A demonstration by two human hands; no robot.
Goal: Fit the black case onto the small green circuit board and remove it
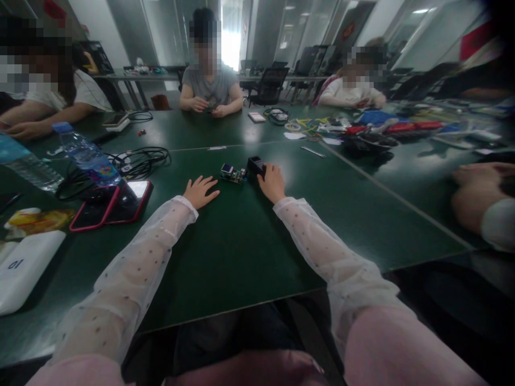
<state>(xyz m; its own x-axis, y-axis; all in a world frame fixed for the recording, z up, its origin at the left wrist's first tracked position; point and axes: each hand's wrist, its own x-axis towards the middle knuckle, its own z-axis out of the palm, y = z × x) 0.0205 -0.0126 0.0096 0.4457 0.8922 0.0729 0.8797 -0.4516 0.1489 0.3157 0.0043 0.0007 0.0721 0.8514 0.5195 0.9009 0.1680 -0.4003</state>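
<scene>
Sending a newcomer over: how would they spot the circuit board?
On the green table, look between the left hand and right hand. The circuit board lies left of the black box; unlike that box, it shows exposed parts and a screen-like square.

A small black box [255,165] and a small circuit board [237,178] were seen close together on the green table [241,241], the box to the right of the board. The box was boxy and dark, with grey detail faintly seen on its upper face; its right end was met by the fingers of the right hand [274,182], though whether it was gripped could not be told. The board was laid flat, its green surface crowded with small parts, and at its left end a dark square screen, edged in white, was seen tilted. The board was left untouched, with the left hand [200,191] spread just beside it.
</scene>
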